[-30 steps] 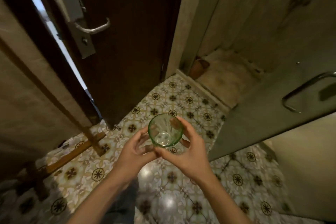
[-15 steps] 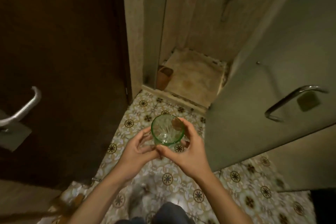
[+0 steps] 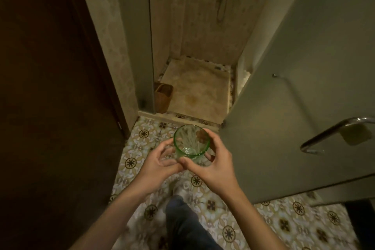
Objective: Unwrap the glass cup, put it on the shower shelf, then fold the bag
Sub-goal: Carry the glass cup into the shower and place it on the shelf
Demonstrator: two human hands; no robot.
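head view: a person carries a green glass cup (image 3: 191, 144) upright at chest height over the patterned floor tiles (image 3: 142, 148), facing an open shower stall (image 3: 198, 87). the left hand (image 3: 157, 165) and right hand (image 3: 215, 165) both grasp the cup low on its wall, thumbs meeting at the near side. no wrapping or bag is visible, and no shelf shows from here. the carry looks best done level, both hands on, until a shelf comes into sight. a woven basket (image 3: 163, 97) sits at the stall's left corner; the glass door (image 3: 294, 97) with its metal handle (image 3: 332, 136) swings close on the right, narrowing the way in. a dark wooden door (image 3: 50, 87) flanks the left.
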